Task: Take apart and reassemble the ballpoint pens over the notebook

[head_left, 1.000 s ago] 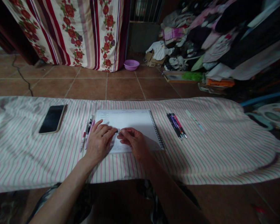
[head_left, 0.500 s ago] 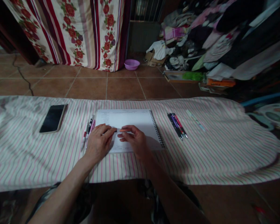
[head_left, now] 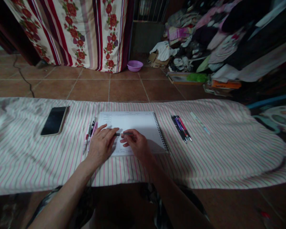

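Two slim, dark, rod-like pieces lay nearly in line over the notebook's page. We saw the left piece pinched between the fingertips of the left hand, and the right piece clamped between the thumb and fingers of the right hand. Whether their facing ends touched, we could not tell. Beneath, we noted a notebook of smooth white paper, faintly printed along its edges, with a dark coil binding down its right side. Just beside the left hand lay slender pens, one white and red; to the right of the coil we found a second cluster in black, purple and red, and a pale, thin stick. A flat, glossy phone with rounded corners rested at far left. All lay on a wrinkled, striped cloth; beyond it we observed brown tiles, a round purple basin and a flowered curtain.
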`<state>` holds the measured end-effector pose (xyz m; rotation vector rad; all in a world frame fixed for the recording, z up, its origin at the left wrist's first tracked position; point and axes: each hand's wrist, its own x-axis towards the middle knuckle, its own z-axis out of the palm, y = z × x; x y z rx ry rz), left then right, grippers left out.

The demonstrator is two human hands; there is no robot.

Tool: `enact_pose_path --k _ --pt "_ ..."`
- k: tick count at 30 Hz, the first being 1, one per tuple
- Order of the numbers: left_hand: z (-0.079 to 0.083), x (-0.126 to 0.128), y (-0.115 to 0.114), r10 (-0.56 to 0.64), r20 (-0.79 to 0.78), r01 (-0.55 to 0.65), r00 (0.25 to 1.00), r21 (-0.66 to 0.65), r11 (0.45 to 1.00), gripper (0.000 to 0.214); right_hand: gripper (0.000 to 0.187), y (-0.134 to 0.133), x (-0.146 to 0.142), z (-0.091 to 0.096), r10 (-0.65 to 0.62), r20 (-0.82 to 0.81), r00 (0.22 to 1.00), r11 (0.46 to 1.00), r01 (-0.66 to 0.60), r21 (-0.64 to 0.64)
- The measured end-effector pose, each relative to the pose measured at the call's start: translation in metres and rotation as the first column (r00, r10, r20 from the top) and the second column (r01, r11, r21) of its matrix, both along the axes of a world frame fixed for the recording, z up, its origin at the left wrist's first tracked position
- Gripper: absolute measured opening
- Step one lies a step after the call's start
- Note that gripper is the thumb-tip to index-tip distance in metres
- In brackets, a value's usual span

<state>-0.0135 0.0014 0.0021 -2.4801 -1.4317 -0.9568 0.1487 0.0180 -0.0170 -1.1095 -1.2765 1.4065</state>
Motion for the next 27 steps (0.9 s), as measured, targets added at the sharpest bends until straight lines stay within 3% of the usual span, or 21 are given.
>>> enact_pose_path --k 5,14,18,20,24,27 --pt "-0.0001 -0.0027 0.0006 -0.019 -0.005 0.019 1.000 -0.027 0.999 0.030 0.026 0.0000 0.0015 -0.0037 0.071 0.045 0.996 0.997 -0.070 -0.025" --pt "0.0020 -0.0013 0.0005 -0.025 0.020 0.025 0.999 0.004 1.000 0.025 0.026 -0.0007 0.0005 -0.0020 0.045 -0.008 0.999 0.999 -0.045 -0.013" --pt "0.0013 -0.0008 0.0001 -0.046 0.020 0.046 0.999 -0.016 0.999 0.024 0.029 -0.0008 0.0027 0.0012 0.082 0.089 0.993 0.996 -0.078 -0.052" --pt "0.0001 -0.0010 -0.0002 -0.049 0.024 0.049 0.999 -0.020 0.999 0.024 0.032 -0.0012 0.0047 0.0036 0.075 0.195 0.978 0.997 -0.078 0.012" --pt "-0.0028 -0.0013 -0.0012 -0.015 0.028 0.016 0.999 -0.038 0.999 0.023 0.025 -0.0014 0.0075 0.0063 -0.039 0.390 0.920 0.965 -0.067 0.255" --pt "-0.0044 -0.0004 -0.0018 -0.025 0.013 0.026 1.000 -0.079 0.997 0.022 0.021 -0.0008 0.0080 0.0055 -0.076 0.407 0.910 0.965 -0.036 0.260"
